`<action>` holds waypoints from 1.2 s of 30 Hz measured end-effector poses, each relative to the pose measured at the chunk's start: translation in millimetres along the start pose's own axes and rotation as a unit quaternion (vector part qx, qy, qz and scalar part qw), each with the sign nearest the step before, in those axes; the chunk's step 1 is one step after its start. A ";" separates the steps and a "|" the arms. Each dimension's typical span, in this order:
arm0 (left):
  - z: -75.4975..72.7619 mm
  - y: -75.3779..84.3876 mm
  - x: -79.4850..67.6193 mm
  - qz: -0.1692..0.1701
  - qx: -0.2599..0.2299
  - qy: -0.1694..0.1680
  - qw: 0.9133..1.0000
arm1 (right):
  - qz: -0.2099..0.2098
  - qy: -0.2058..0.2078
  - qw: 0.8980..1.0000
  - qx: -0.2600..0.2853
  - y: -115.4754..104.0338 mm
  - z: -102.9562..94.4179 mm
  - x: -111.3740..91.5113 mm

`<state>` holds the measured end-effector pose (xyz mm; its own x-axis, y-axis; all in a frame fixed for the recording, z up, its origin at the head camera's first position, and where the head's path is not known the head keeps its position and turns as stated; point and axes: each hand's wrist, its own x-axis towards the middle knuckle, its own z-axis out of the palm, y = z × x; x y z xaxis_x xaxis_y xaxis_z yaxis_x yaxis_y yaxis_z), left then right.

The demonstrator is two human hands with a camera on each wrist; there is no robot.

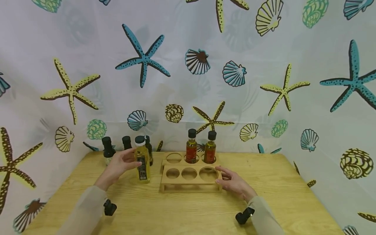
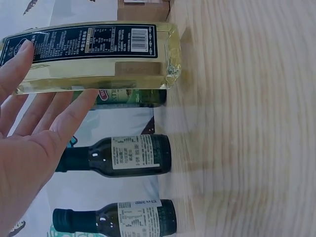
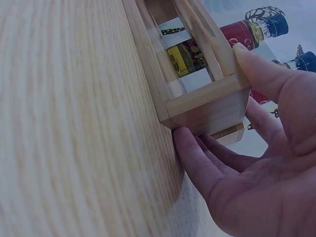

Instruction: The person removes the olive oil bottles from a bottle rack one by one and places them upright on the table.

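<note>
The fingers (image 2: 74,116) of the left hand (image 1: 118,166) are clamped on a tall, clear, square-sided bottle of pale yellow oil with a black cap (image 1: 142,156), towards the left of the back edge of the table (image 1: 176,212); I cannot tell whether its base touches down. Those of the right hand (image 1: 233,184) pinch the right end of a two-tier, light wooden rack (image 1: 191,182), which stands by the middle of that edge. I judge the bottle's smooth sides likely to slip if I hurry. A backward swing could topple the dark bottle (image 1: 149,151) just behind it; carried low to the right, its base could strike the rack's left end. An uneven push from my right could skew the rack and jolt the two red-labelled, black-capped bottles (image 1: 191,152) in its rear tier.
</note>
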<state>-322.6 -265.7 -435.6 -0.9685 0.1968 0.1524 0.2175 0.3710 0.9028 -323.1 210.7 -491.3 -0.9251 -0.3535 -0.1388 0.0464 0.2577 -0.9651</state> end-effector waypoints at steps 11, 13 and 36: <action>-3.3 -8.1 1.4 0.008 -0.002 -0.003 1.000 | 0.007 0.002 1.000 -0.003 -1.9 -0.6 -2.2; -3.4 -9.8 2.4 0.007 -0.003 -0.003 1.000 | 0.006 0.002 1.000 -0.003 -2.2 -1.0 -2.6; -11.4 -21.1 9.3 -0.018 -0.020 -0.012 1.000 | 0.006 0.002 1.000 0.004 -2.1 2.1 -0.6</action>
<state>-337.5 -282.0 -448.6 -0.9723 0.2065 0.1098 0.1769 0.3424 0.9227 -321.9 208.4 -489.7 -0.9257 -0.3471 -0.1505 0.0612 0.2552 -0.9650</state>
